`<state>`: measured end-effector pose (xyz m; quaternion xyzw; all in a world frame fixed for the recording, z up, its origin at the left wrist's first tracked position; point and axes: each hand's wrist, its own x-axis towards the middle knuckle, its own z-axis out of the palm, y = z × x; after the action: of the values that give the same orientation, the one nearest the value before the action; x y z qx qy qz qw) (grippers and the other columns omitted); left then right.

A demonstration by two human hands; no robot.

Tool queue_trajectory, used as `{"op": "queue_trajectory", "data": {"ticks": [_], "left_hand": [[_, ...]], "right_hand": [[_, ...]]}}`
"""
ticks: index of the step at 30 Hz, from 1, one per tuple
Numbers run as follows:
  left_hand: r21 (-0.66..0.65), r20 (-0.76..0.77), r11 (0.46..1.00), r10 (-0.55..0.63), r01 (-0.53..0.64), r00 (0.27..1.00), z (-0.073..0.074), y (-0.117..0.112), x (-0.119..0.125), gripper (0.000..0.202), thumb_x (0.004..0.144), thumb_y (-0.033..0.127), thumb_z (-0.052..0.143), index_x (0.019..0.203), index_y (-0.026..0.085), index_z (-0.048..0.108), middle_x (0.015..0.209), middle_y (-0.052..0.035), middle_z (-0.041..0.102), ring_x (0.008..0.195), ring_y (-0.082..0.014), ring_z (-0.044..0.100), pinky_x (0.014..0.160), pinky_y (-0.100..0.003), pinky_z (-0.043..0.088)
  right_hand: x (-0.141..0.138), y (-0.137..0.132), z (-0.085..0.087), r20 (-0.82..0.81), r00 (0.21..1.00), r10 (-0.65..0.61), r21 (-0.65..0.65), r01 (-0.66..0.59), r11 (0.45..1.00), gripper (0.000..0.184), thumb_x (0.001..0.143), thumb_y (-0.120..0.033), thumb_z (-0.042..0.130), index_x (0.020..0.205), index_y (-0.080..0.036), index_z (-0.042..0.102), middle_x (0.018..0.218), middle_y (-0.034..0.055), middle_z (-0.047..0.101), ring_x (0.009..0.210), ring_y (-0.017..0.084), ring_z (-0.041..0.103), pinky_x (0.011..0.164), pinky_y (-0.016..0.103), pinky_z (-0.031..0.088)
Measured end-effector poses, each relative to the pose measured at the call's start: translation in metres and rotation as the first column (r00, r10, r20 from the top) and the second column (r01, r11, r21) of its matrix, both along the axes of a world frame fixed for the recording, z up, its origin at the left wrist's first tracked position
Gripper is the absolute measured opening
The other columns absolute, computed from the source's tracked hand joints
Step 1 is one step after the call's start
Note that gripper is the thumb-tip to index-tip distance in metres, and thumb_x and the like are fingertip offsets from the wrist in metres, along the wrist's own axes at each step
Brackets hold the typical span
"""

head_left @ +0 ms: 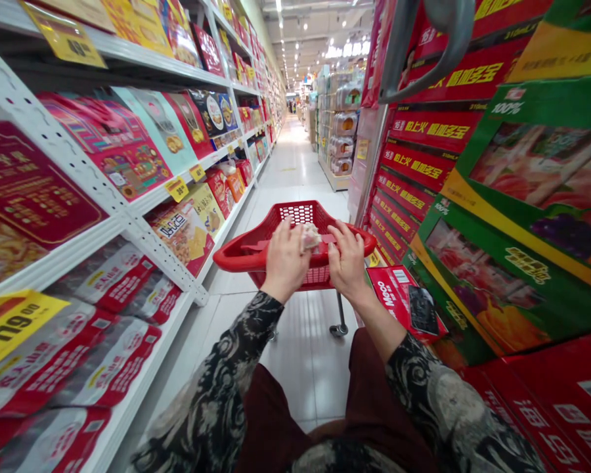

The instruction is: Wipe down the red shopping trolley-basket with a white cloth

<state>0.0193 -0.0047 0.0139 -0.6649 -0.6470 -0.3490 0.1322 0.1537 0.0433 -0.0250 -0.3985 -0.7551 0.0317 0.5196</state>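
A red plastic shopping cart (pixel 295 220) stands in the aisle just ahead of me. My left hand (pixel 285 259) is curled over its near rim, and its fingers hold a small pale crumpled thing (pixel 310 236), perhaps paper or a wrapper. My right hand (pixel 347 259) rests on the same rim beside it, fingers bent over the edge. Both of my sleeves are dark with a pale pattern.
White shelves (pixel 128 220) packed with red boxed goods and yellow price tags (pixel 177 188) line the left. Stacked red and green cartons (pixel 522 217) crowd the right, close to my arm. A tiled aisle floor (pixel 290 164) runs ahead toward more stacked goods (pixel 342 125).
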Motion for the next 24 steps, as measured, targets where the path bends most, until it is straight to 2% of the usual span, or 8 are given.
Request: {"op": "queue_trajectory", "data": {"ticks": [4, 7, 10, 12, 15, 20, 22, 24], "left_hand": [[-0.124, -0.242, 0.989, -0.112, 0.084, 0.964, -0.011, 0.0, 0.023, 0.044, 0.084, 0.026, 0.046, 0.126, 0.016, 0.051, 0.135, -0.0095, 0.051, 0.127, -0.0275, 0.041, 0.109, -0.049, 0.028], [-0.106, -0.252, 0.992, -0.088, 0.063, 0.964, -0.014, -0.008, 0.0, 0.042, 0.088, 0.029, 0.041, 0.127, 0.018, 0.05, 0.134, -0.0071, 0.052, 0.127, -0.0255, 0.041, 0.108, -0.047, 0.029], [-0.088, -0.194, 0.995, 0.03, -0.048, 0.98, -0.013, -0.016, -0.036, 0.041, 0.088, 0.032, 0.04, 0.123, 0.017, 0.054, 0.131, -0.0086, 0.055, 0.124, -0.0265, 0.044, 0.105, -0.047, 0.032], [-0.089, -0.164, 0.989, 0.102, -0.118, 0.981, -0.013, -0.019, -0.047, 0.041, 0.086, 0.031, 0.043, 0.121, 0.013, 0.055, 0.129, -0.0112, 0.056, 0.123, -0.0284, 0.045, 0.104, -0.048, 0.034], [-0.08, -0.146, 0.989, 0.115, -0.128, 0.983, -0.012, -0.014, -0.032, 0.043, 0.085, 0.03, 0.044, 0.124, 0.013, 0.053, 0.13, -0.0117, 0.055, 0.124, -0.0299, 0.043, 0.104, -0.05, 0.031], [-0.087, -0.134, 0.994, -0.082, 0.071, 0.988, -0.01, 0.005, 0.017, 0.044, 0.088, 0.034, 0.039, 0.126, 0.016, 0.051, 0.132, -0.0103, 0.054, 0.127, -0.0299, 0.04, 0.107, -0.051, 0.024], [-0.077, -0.116, 0.991, -0.114, 0.105, 0.987, -0.011, 0.01, 0.017, 0.043, 0.088, 0.034, 0.039, 0.126, 0.017, 0.052, 0.132, -0.0099, 0.054, 0.127, -0.0298, 0.04, 0.107, -0.051, 0.023], [-0.07, -0.103, 0.994, -0.096, 0.089, 0.99, -0.011, 0.012, 0.002, 0.041, 0.088, 0.033, 0.04, 0.123, 0.018, 0.054, 0.131, -0.01, 0.055, 0.126, -0.0301, 0.041, 0.106, -0.053, 0.024]], "right_hand": [[0.005, 0.006, -0.009, 0.014, 1.0, 0.012, 0.073, -0.013, 0.997, 0.043, 0.085, -0.017, 0.032, 0.123, -0.018, 0.05, 0.129, 0.0113, 0.055, 0.123, 0.02, 0.047, 0.105, 0.047, 0.031], [0.014, 0.01, -0.012, 0.018, 1.0, -0.019, 0.09, 0.017, 0.996, 0.041, 0.085, -0.018, 0.034, 0.122, -0.017, 0.051, 0.127, 0.0115, 0.057, 0.121, 0.02, 0.049, 0.105, 0.046, 0.032], [0.021, 0.013, -0.016, 0.033, 0.998, -0.049, 0.093, 0.045, 0.995, 0.04, 0.085, -0.019, 0.035, 0.121, -0.017, 0.053, 0.124, 0.0109, 0.059, 0.119, 0.02, 0.051, 0.105, 0.046, 0.031], [0.021, 0.013, -0.018, 0.05, 0.997, -0.057, 0.101, 0.052, 0.994, 0.039, 0.085, -0.019, 0.035, 0.12, -0.017, 0.054, 0.122, 0.0103, 0.06, 0.116, 0.02, 0.052, 0.105, 0.047, 0.029], [0.014, 0.01, -0.021, 0.062, 0.995, -0.079, 0.109, 0.072, 0.991, 0.037, 0.086, -0.02, 0.036, 0.118, -0.017, 0.056, 0.12, 0.0098, 0.062, 0.113, 0.021, 0.054, 0.106, 0.047, 0.027], [0.009, 0.008, -0.026, 0.13, 0.99, -0.046, 0.094, 0.034, 0.995, 0.038, 0.085, -0.021, 0.038, 0.118, -0.018, 0.057, 0.119, 0.0088, 0.062, 0.114, 0.023, 0.051, 0.106, 0.048, 0.023], [0.011, 0.009, -0.026, 0.175, 0.985, 0.003, 0.076, -0.016, 0.997, 0.039, 0.085, -0.021, 0.038, 0.118, -0.018, 0.058, 0.119, 0.0086, 0.062, 0.117, 0.023, 0.049, 0.107, 0.049, 0.021], [0.013, 0.009, -0.025, 0.201, 0.979, 0.046, 0.056, -0.058, 0.997, 0.039, 0.085, -0.021, 0.038, 0.119, -0.019, 0.058, 0.119, 0.0085, 0.062, 0.118, 0.023, 0.048, 0.108, 0.048, 0.021]]}}
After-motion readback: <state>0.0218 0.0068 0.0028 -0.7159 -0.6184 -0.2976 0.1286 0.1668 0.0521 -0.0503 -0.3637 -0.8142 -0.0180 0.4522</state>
